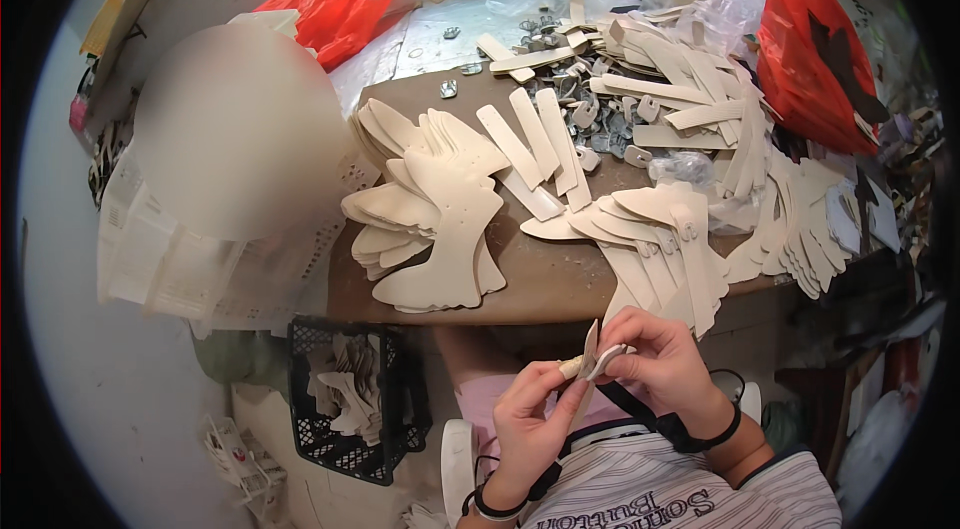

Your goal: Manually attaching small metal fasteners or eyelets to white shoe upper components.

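Below the cluttered table [540, 279], both hands [590, 379] pinch a cream, flat, curved leather piece [592, 354].

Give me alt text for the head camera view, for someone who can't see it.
Both hands, left hand and right hand, hold a cream cut-out piece together above the lap. Ahead, a brown table bears stacks of similar pieces.

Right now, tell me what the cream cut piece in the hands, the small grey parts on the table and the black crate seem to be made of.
The cream cut piece, held by both the left hand and the right hand, looks like thin matte synthetic leather or stiff board: flat and clean-edged. The small grey parts look like metal, with a dull shine. The black crate seems to be moulded plastic, with a lattice wall.
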Action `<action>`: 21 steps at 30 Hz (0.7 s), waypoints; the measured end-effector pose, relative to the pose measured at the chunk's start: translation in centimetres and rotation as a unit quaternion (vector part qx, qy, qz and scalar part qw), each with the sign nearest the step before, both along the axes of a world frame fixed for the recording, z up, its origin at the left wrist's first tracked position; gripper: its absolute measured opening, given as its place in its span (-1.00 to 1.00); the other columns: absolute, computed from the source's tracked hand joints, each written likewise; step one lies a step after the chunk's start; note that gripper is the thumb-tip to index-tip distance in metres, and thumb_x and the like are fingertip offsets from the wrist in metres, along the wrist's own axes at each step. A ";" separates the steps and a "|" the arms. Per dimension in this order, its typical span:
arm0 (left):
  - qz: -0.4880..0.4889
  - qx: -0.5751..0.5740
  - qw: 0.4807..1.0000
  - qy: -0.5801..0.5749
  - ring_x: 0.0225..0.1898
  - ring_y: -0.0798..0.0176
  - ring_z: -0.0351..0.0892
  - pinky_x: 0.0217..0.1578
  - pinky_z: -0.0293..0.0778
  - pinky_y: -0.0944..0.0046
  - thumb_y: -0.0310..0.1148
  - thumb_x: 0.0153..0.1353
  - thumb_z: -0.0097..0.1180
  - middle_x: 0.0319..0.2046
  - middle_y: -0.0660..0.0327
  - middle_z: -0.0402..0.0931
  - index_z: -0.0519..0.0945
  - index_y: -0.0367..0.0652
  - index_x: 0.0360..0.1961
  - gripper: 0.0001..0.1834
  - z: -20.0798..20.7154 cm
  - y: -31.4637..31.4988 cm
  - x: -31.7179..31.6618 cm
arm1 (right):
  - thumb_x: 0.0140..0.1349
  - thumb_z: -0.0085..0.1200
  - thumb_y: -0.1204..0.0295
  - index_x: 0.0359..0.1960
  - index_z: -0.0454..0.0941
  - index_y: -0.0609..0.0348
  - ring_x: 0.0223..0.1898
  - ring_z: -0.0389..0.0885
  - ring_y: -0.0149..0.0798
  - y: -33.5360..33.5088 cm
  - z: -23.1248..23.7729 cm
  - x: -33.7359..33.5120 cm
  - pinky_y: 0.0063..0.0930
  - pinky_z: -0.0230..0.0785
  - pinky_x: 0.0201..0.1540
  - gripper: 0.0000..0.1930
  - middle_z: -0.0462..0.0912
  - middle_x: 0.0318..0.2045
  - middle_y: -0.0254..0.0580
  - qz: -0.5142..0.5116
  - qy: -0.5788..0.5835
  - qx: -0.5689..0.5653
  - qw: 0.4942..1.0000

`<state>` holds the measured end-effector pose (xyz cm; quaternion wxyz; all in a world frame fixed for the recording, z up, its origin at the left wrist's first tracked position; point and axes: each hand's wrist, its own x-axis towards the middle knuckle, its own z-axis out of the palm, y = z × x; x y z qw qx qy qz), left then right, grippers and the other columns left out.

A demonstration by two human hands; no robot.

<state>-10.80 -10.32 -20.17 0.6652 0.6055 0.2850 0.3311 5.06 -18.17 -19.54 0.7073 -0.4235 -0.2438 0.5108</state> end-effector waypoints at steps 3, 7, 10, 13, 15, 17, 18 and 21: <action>0.003 -0.001 1.000 -0.018 -0.27 0.39 0.53 -0.27 0.44 0.48 -0.69 0.13 0.22 -0.22 0.16 0.55 0.63 -0.39 -0.11 -0.74 -0.1 -0.1 0.0 | 0.11 0.19 0.73 -0.23 0.60 0.34 -0.20 0.59 -0.34 0.1 0.1 0.0 -0.48 0.61 -0.13 -0.82 0.49 -0.24 -0.23 0.001 -0.030 0.008 1.000; 0.007 0.026 0.999 -0.034 -0.24 0.36 0.54 -0.24 0.46 0.45 -0.73 0.13 0.19 -0.21 0.13 0.54 0.63 -0.38 -0.11 -0.73 0.0 0.0 -0.1 | 0.09 0.20 0.74 -0.25 0.62 0.34 -0.20 0.58 -0.35 0.4 0.3 -0.1 -0.50 0.61 -0.13 -0.82 0.48 -0.25 -0.23 -0.003 -0.018 -0.004 1.000; 0.008 0.032 0.999 -0.036 -0.21 0.33 0.54 -0.20 0.46 0.42 -0.75 0.11 0.20 -0.21 0.10 0.55 0.63 -0.38 -0.12 -0.72 -0.2 0.2 -0.1 | 0.09 0.21 0.73 -0.26 0.62 0.35 -0.20 0.58 -0.37 0.5 0.0 0.2 -0.54 0.58 -0.15 -0.83 0.48 -0.25 -0.23 0.024 -0.044 -0.010 0.999; 0.009 0.055 0.998 -0.030 -0.19 0.31 0.53 -0.17 0.45 0.40 -0.77 0.08 0.20 -0.21 0.08 0.56 0.64 -0.37 -0.14 -0.71 -0.3 0.4 -0.3 | 0.09 0.22 0.72 -0.28 0.63 0.34 -0.22 0.57 -0.39 0.8 -0.1 0.4 -0.57 0.55 -0.17 -0.85 0.49 -0.26 -0.24 0.043 -0.074 -0.014 0.996; 0.009 0.067 0.997 -0.025 -0.20 0.30 0.54 -0.17 0.45 0.40 -0.78 0.08 0.19 -0.21 0.08 0.56 0.64 -0.36 -0.13 -0.70 -0.3 0.6 -0.4 | 0.10 0.22 0.72 -0.28 0.64 0.33 -0.24 0.55 -0.41 0.9 -0.1 0.4 -0.59 0.50 -0.18 -0.85 0.49 -0.27 -0.25 0.055 -0.101 -0.012 0.993; 0.008 0.086 0.996 -0.008 -0.21 0.28 0.54 -0.18 0.45 0.40 -0.79 0.05 0.20 -0.22 0.07 0.56 0.64 -0.35 -0.14 -0.69 -0.5 0.7 -0.6 | 0.09 0.22 0.71 -0.27 0.64 0.32 -0.23 0.54 -0.42 1.0 -0.5 0.6 -0.60 0.48 -0.18 -0.84 0.50 -0.27 -0.27 0.064 -0.121 -0.007 0.991; 0.007 0.086 0.996 -0.007 -0.21 0.28 0.54 -0.18 0.45 0.40 -0.79 0.05 0.20 -0.22 0.07 0.56 0.64 -0.35 -0.14 -0.69 -0.4 0.9 -0.8 | 0.09 0.22 0.71 -0.26 0.64 0.30 -0.22 0.52 -0.43 1.1 -0.6 0.6 -0.61 0.46 -0.18 -0.83 0.50 -0.27 -0.28 0.073 -0.140 -0.003 0.987; -0.003 0.143 0.989 0.043 -0.21 0.28 0.55 -0.20 0.45 0.39 -0.78 0.01 0.22 -0.23 0.07 0.56 0.65 -0.34 -0.20 -0.71 0.5 1.4 -0.7 | 0.09 0.21 0.72 -0.21 0.62 0.28 -0.19 0.50 -0.43 1.5 -0.2 0.6 -0.62 0.43 -0.19 -0.78 0.48 -0.30 -0.32 0.081 -0.177 -0.017 0.981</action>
